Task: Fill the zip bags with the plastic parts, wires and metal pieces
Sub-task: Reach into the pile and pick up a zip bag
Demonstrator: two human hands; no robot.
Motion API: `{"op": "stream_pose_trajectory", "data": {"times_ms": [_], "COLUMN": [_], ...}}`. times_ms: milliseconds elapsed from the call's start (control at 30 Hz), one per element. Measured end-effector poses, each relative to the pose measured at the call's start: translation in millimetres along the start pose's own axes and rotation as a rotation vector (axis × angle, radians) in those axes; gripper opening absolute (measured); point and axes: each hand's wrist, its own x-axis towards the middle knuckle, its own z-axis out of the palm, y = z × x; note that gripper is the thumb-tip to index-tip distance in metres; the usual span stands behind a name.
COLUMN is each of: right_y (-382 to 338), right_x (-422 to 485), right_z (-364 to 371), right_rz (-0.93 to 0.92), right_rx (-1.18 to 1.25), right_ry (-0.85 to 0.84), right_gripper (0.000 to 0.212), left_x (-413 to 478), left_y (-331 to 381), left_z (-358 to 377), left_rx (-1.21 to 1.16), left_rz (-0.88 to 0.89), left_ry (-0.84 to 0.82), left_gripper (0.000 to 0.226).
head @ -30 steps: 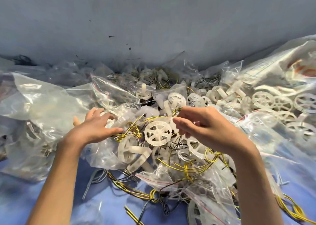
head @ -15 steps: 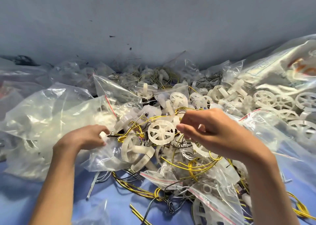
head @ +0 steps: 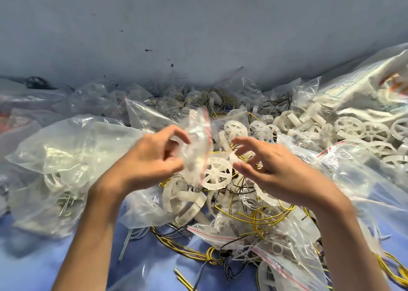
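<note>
Left fingers: the left hand (head: 150, 162) has its fingers (head: 176, 132) and thumb curled round the near edge of a small zip bag (head: 196, 149), pinching it up off the heap.
Zip bag: clear and crumpled, held in the air between the two hands, its long axis roughly upright. A red strip runs down the side facing the right hand; motion blur makes it hard to say whether that is the mouth or whether it is sealed.
Right fingers: the right hand (head: 278, 171) hovers just beside the bag, fingers (head: 245, 141) spread apart and lightly hooked, holding nothing.
Turning relation: the bag's red-strip side lies to the left of the right fingertips, near but not touching. The right hand looks best placed to take that side.
Parts close by: a white spoked wheel (head: 215, 172) lies directly beneath the bag, with yellow wires (head: 260, 217) looped under the right wrist.
Room to move: open air above both hands. Below them everything is tangled, so wires could drag along with a lifted part.
Edges: a large clear bag (head: 66, 149) crowds the left, a heap of wheels (head: 353, 131) the right, a grey wall (head: 198, 25) stands behind, and the blue table (head: 33, 268) shows near the person.
</note>
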Motion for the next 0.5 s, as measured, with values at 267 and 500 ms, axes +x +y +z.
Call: {"op": "stream_pose_trajectory", "data": {"times_ms": [267,500], "right_y": [-4.5,-4.3], "right_x": [5.6,9.7], "right_z": [11.2,25.4], "right_rz": [-0.145,-0.090], "right_rx": [0.047,0.098], "right_ry": [-0.051,-0.226], "right_gripper": [0.015,0.064], "left_x": [2.1,5.8], "left_y": [20.2,21.5], "left_z": [27.5,33.4], "left_rx": [-0.095,0.153], "left_rz": [-0.099,-0.091], "left_ry": [-0.470,-0.113], "left_gripper": [0.024,0.053]}}
